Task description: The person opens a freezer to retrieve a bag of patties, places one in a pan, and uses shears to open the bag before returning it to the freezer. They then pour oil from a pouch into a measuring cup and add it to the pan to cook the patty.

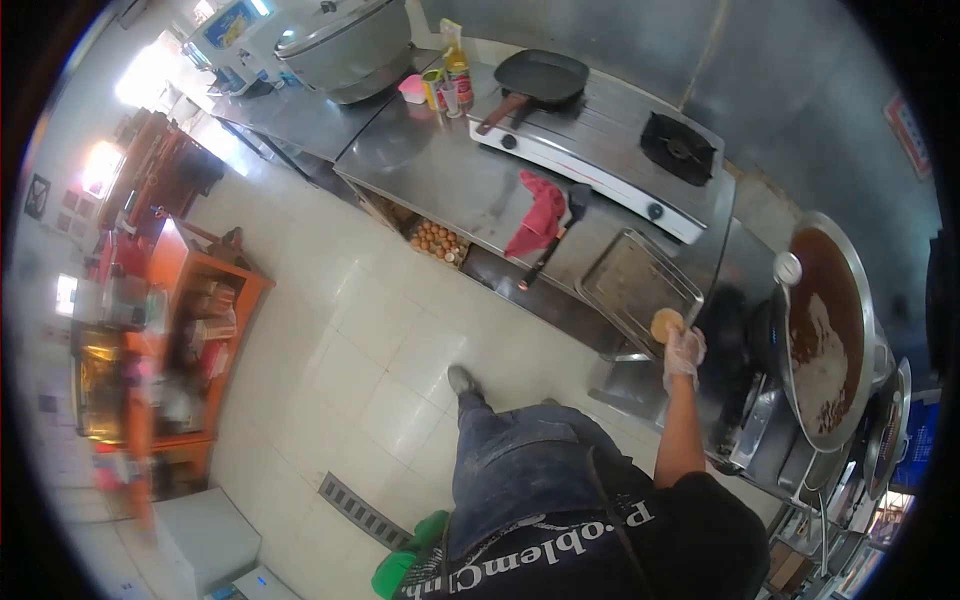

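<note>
At the front edge of the steel counter [450,175], just beside the shallow rectangular metal tray [630,275], my clear-gloved right hand [683,357] grips a round golden-brown bun [666,324] in its fingertips.

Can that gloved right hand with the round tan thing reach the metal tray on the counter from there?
Probably yes. The right hand, holding the round tan piece, is already at the near corner of the metal tray, and nothing stands between them.
</note>
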A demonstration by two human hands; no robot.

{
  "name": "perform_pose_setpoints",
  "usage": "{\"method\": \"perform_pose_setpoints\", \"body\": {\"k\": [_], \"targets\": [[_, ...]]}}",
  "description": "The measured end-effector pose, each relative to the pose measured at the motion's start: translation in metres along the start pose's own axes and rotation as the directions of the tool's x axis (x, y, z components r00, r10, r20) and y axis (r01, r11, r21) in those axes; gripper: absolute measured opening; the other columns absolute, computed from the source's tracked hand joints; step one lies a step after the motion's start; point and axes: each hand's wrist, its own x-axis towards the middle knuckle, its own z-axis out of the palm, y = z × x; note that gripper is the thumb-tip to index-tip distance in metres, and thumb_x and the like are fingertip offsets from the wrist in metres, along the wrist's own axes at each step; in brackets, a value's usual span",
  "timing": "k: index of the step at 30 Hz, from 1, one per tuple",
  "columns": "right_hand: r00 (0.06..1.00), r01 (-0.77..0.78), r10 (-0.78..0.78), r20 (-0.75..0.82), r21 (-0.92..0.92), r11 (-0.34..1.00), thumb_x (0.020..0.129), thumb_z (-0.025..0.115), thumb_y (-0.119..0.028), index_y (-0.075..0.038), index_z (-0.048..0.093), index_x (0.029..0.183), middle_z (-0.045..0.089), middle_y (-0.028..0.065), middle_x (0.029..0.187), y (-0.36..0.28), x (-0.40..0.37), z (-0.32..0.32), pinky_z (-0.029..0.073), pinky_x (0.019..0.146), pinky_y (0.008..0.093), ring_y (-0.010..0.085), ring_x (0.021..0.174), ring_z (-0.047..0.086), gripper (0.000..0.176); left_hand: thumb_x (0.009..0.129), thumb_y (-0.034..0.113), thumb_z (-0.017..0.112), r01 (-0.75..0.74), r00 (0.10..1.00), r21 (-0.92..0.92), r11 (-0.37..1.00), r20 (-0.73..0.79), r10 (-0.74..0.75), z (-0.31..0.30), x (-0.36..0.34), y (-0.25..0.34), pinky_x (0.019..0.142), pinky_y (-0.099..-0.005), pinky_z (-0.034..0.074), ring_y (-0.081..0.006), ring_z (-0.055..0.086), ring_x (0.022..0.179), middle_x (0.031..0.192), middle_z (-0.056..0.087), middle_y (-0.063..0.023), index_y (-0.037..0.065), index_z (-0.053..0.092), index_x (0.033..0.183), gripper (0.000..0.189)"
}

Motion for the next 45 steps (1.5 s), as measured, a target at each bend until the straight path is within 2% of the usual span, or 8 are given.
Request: {"method": "perform_pose_setpoints", "body": {"k": [8,11,13,16,24,33,42,45], "targets": [[0.899,-0.386,0.35,-0.264,-0.1,0.917,0.101,0.058,-0.047,-0.003,0.071,0.13,0.057,0.0281,0.146,-0.129,-0.028,-0.04,0.044,0.113,0.0502,0.0407,0.133,0.055,0.054,0.099,0.03,0.059,-0.284,0.952,0.451,0.846,0.24,0.192,-0.094,0.199,0.063,0.104,-0.0418,0.051,-0.024,0.063,0.127,0.131,0.068,-0.0111,0.012,0.062,0.137,0.042],[0.919,-0.19,0.263,-0.292,0.254,0.948,0.102,0.059,-0.035,-0.001,0.071,0.118,0.061,0.0265,0.134,-0.192,-0.033,-0.043,0.046,0.105,0.0513,0.0386,0.12,0.059,0.04,0.099,0.029,0.058,-0.676,0.642,0.721,0.151,0.476,0.601,-0.158,0.263,0.146,0.104,-0.0418,0.051,-0.024,0.063,0.127,0.131,0.068,-0.0111,0.012,0.062,0.137,0.042],[0.869,0.013,0.003,-0.495,0.029,1.0,0.103,0.061,-0.024,-0.002,0.068,0.109,0.065,0.0219,0.117,-0.217,-0.024,-0.012,0.047,0.098,0.0517,0.0361,0.109,0.06,0.024,0.096,0.015,0.058,-0.37,0.92,0.927,0.066,0.356,0.165,-0.178,0.335,0.227,0.105,-0.0403,0.051,-0.0261,0.059,0.132,0.134,0.065,-0.0139,0.012,0.062,0.137,0.041],[0.882,0.167,-0.048,-0.469,0.216,0.962,0.103,0.064,-0.019,-0.003,0.066,0.107,0.066,0.0186,0.107,-0.305,-0.019,-0.005,0.047,0.099,0.0505,0.0357,0.11,0.061,0.017,0.105,0.024,0.059,-0.456,0.86,0.44,0.774,-0.005,0.509,-0.202,0.38,0.365,0.107,-0.0423,0.051,-0.0318,0.064,0.127,0.136,0.067,-0.0176,0.003,0.06,0.139,0.04],[0.807,0.58,-0.346,-0.479,0.53,0.619,0.099,0.068,-0.008,-0.007,0.068,0.105,0.072,0.0133,0.102,-0.528,0.055,-0.021,0.056,0.085,0.0449,0.0333,0.094,0.069,0.006,0.106,0.024,0.063,-0.793,0.606,0.063,0.605,-0.017,0.796,-0.13,0.339,0.726,0.098,-0.0428,0.055,-0.0297,0.069,0.117,0.129,0.07,-0.019,0.003,0.061,0.138,0.039],[0.97,0.172,-0.241,-0.034,0.795,0.582,0.101,0.067,-0.019,-0.001,0.075,0.105,0.075,0.015,0.094,-0.68,0.185,-0.045,0.055,0.082,0.0403,0.0279,0.086,0.072,0.02,0.099,0.032,0.07,-0.939,0.342,0.001,0.343,0.09,0.935,-0.082,0.357,0.945,0.095,-0.0463,0.056,-0.0389,0.073,0.108,0.113,0.075,-0.0227,0.001,0.067,0.129,0.042],[0.986,0.165,-0.151,-0.069,0.501,0.85,0.097,0.069,-0.043,-0.002,0.075,0.117,0.073,0.0143,0.1,-0.81,0.41,0.003,0.053,0.088,0.0409,0.0275,0.097,0.07,0.047,0.097,0.035,0.073,-0.991,-0.092,-0.122,-0.05,0.367,0.926,0.008,0.433,1.032,0.098,-0.0475,0.056,-0.0392,0.071,0.115,0.132,0.07,-0.021,0.003,0.058,0.143,0.058],[0.948,0.223,-0.274,0.164,0.273,0.936,0.097,0.067,-0.052,0.0,0.074,0.117,0.074,0.0177,0.093,-0.854,0.481,0.012,0.054,0.083,0.0422,0.0291,0.094,0.072,0.057,0.096,0.038,0.073,-0.994,0.076,-0.051,0.1,0.356,0.931,0.062,0.402,1.042,0.105,-0.0474,0.053,-0.0377,0.066,0.124,0.144,0.062,-0.023,0.004,0.04,0.158,0.078]]}}
